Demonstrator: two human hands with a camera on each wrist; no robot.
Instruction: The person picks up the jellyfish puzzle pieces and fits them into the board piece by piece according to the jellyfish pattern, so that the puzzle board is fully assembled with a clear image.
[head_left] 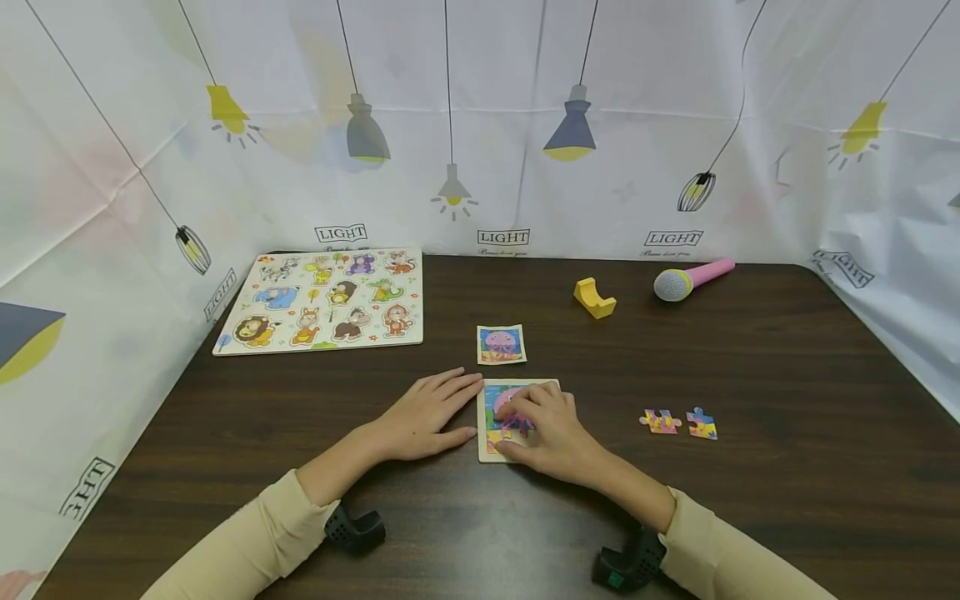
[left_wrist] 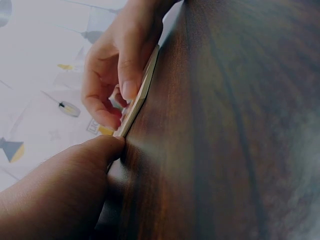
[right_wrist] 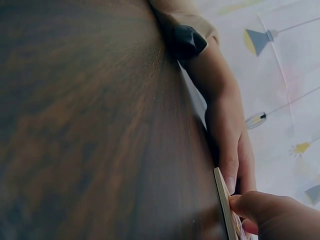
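Observation:
A small wooden jigsaw tray with a pink octopus picture lies flat on the table. My left hand rests on the table at its left, fingers straight, fingertips and thumb right at the tray's left edge. Over the tray, my right hand bends its fingers down onto the picture. Its thumb and index finger are at either side of a jigsaw piece in the lower left corner. The hand hides the tray's right part. In the left wrist view, the right thumb lies along the tray's rim.
A matching octopus card lies just beyond the tray. Two loose jigsaw pieces lie to the right. Farther back are a yellow arch block, a pink toy microphone and, at the left, an animal puzzle board.

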